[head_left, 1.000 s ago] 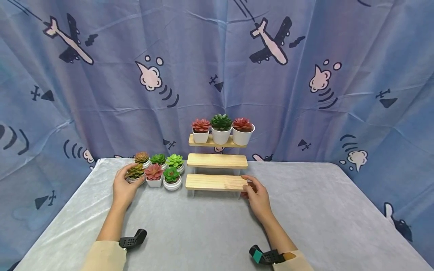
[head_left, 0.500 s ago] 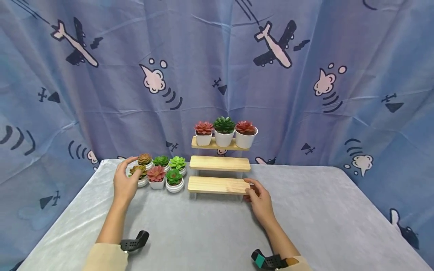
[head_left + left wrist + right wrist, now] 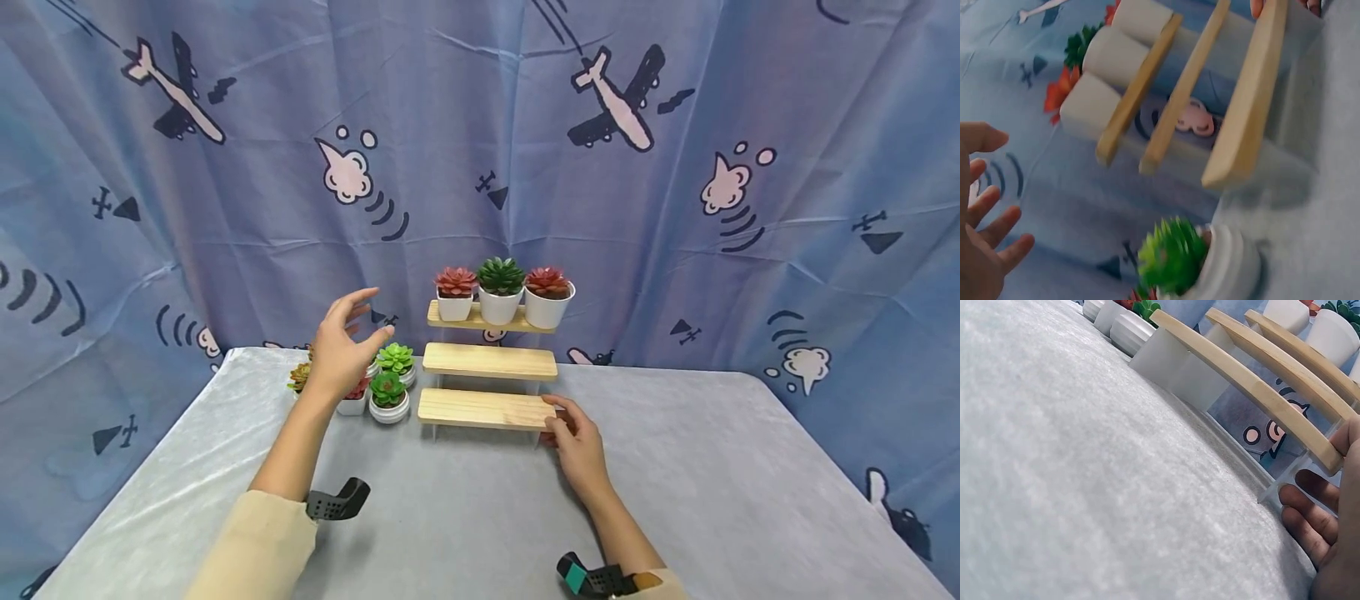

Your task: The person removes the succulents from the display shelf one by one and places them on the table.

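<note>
My left hand (image 3: 339,350) is raised over the potted succulents at the left, fingers spread and holding nothing; the left wrist view shows the same bare fingers. Under it, a red succulent (image 3: 355,396) and others are partly hidden. A green succulent in a ribbed white pot (image 3: 388,404) and a bright green one (image 3: 397,360) show to its right. My right hand (image 3: 579,446) grips the right end of the lowest board of a three-step wooden display stand (image 3: 487,409), thumb on the board, fingers by the clear side panel (image 3: 1285,481).
On the stand's top board are a red succulent in a square pot (image 3: 454,305), a dark green one (image 3: 500,292) and a red one in a round pot (image 3: 548,304). Behind the grey-covered table (image 3: 465,517) hangs a blue curtain (image 3: 450,183) with printed planes.
My left hand has let go of the yellow-brown succulent at the left of the group and lifted up and rightward. The right hand keeps its grip on the stand.
</note>
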Action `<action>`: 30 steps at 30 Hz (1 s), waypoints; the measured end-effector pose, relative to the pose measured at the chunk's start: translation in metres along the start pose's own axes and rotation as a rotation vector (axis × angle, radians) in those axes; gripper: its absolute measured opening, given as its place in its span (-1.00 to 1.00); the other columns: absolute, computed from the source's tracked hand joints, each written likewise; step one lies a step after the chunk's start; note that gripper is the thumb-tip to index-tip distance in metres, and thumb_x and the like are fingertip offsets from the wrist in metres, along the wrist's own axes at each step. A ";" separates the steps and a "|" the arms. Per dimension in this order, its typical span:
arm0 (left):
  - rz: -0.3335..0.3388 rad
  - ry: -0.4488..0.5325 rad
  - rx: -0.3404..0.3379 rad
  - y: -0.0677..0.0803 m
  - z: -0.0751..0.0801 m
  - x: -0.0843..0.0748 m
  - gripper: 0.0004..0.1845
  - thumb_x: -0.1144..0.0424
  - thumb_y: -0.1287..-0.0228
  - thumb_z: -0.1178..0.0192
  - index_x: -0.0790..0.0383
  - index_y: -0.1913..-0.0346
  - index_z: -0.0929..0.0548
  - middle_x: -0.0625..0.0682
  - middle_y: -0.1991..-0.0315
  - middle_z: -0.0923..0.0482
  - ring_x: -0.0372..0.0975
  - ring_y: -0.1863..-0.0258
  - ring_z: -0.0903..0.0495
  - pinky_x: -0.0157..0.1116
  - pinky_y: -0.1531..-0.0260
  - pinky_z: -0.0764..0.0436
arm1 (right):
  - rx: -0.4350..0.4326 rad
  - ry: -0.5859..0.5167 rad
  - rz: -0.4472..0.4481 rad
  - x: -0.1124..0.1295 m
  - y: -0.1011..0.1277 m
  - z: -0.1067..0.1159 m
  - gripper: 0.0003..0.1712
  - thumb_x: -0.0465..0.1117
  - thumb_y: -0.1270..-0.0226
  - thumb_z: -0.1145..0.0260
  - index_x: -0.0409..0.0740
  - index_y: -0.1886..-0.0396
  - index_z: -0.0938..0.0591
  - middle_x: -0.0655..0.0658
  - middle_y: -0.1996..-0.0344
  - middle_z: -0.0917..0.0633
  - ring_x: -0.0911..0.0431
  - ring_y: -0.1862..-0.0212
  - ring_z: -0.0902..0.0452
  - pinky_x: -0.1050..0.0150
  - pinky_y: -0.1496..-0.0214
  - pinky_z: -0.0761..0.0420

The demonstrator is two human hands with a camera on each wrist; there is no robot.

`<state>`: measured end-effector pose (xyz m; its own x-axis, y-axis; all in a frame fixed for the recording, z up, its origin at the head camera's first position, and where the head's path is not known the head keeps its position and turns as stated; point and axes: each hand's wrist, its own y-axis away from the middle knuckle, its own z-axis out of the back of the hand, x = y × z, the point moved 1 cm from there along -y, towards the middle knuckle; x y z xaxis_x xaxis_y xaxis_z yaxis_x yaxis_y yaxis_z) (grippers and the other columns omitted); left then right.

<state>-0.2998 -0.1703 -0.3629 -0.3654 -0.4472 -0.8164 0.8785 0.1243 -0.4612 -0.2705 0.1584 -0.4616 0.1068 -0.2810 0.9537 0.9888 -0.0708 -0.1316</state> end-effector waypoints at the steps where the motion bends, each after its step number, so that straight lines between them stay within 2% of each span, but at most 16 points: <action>1: -0.009 0.002 0.015 -0.003 -0.004 -0.004 -0.43 0.27 -0.32 -0.32 0.09 -0.39 -0.48 0.16 -0.42 -0.35 0.07 -0.42 -0.38 0.11 -0.42 -0.39 | -0.003 0.002 -0.003 -0.005 -0.002 0.000 -0.58 -0.39 -0.46 -0.11 -0.22 -0.25 -0.59 -0.37 0.07 -0.71 0.15 0.32 -0.65 0.36 0.23 -0.67; 7: -0.027 0.029 0.079 -0.022 -0.028 -0.020 -0.44 0.28 -0.29 -0.34 0.07 -0.36 -0.51 0.12 -0.41 -0.36 0.04 -0.41 -0.40 0.10 -0.42 -0.39 | -0.014 0.025 0.002 -0.028 -0.013 -0.002 -0.57 -0.37 -0.47 -0.10 -0.21 -0.28 -0.57 -0.35 0.05 -0.71 0.17 0.33 -0.65 0.36 0.27 -0.66; 14: -0.072 0.038 0.153 -0.046 -0.054 -0.030 -0.38 0.36 -0.20 -0.35 0.20 -0.36 -0.51 0.22 -0.43 -0.31 0.12 -0.44 -0.32 0.17 -0.45 -0.32 | -0.036 -0.008 0.020 -0.029 -0.012 -0.004 -0.58 -0.35 -0.45 -0.15 -0.11 -0.25 -0.61 -0.33 0.05 -0.72 0.16 0.33 -0.66 0.37 0.26 -0.66; 17: -0.070 0.012 0.190 -0.056 -0.064 -0.032 -0.38 0.37 -0.16 -0.35 0.21 -0.34 -0.53 0.21 -0.48 -0.25 0.12 -0.50 -0.25 0.14 -0.48 -0.30 | -0.045 -0.001 0.020 -0.029 -0.012 -0.005 -0.59 -0.35 -0.44 -0.14 -0.11 -0.23 -0.62 -0.32 0.06 -0.72 0.16 0.34 -0.64 0.38 0.27 -0.65; 22: -0.036 -0.023 0.227 -0.070 -0.071 -0.035 -0.42 0.38 -0.15 -0.38 0.19 -0.29 -0.58 0.16 -0.56 -0.16 0.09 -0.54 -0.18 0.13 -0.47 -0.31 | -0.037 0.003 0.017 -0.029 -0.012 -0.006 -0.58 -0.34 -0.43 -0.14 -0.10 -0.23 -0.62 -0.31 0.05 -0.72 0.15 0.33 -0.64 0.38 0.27 -0.66; 28: -0.013 0.038 0.303 -0.080 -0.076 -0.036 -0.44 0.36 -0.15 -0.43 0.24 -0.26 -0.59 0.18 -0.59 -0.08 0.10 -0.49 -0.26 0.07 -0.45 -0.37 | -0.040 -0.013 0.022 -0.030 -0.012 -0.005 -0.57 -0.35 -0.42 -0.15 -0.15 -0.25 -0.60 -0.32 0.03 -0.72 0.13 0.32 -0.66 0.35 0.29 -0.66; 30: -0.022 0.067 0.328 -0.082 -0.081 -0.035 -0.46 0.40 -0.17 -0.41 0.30 -0.25 -0.59 0.24 -0.55 -0.17 0.11 -0.43 -0.35 0.03 -0.41 -0.43 | -0.042 -0.011 0.022 -0.030 -0.012 -0.004 -0.57 -0.35 -0.42 -0.15 -0.15 -0.25 -0.60 -0.32 0.03 -0.72 0.13 0.32 -0.65 0.36 0.30 -0.66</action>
<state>-0.3840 -0.0934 -0.3249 -0.3954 -0.3864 -0.8333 0.9184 -0.1811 -0.3518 -0.2858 0.1641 -0.4900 0.1295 -0.2725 0.9534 0.9810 -0.1046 -0.1631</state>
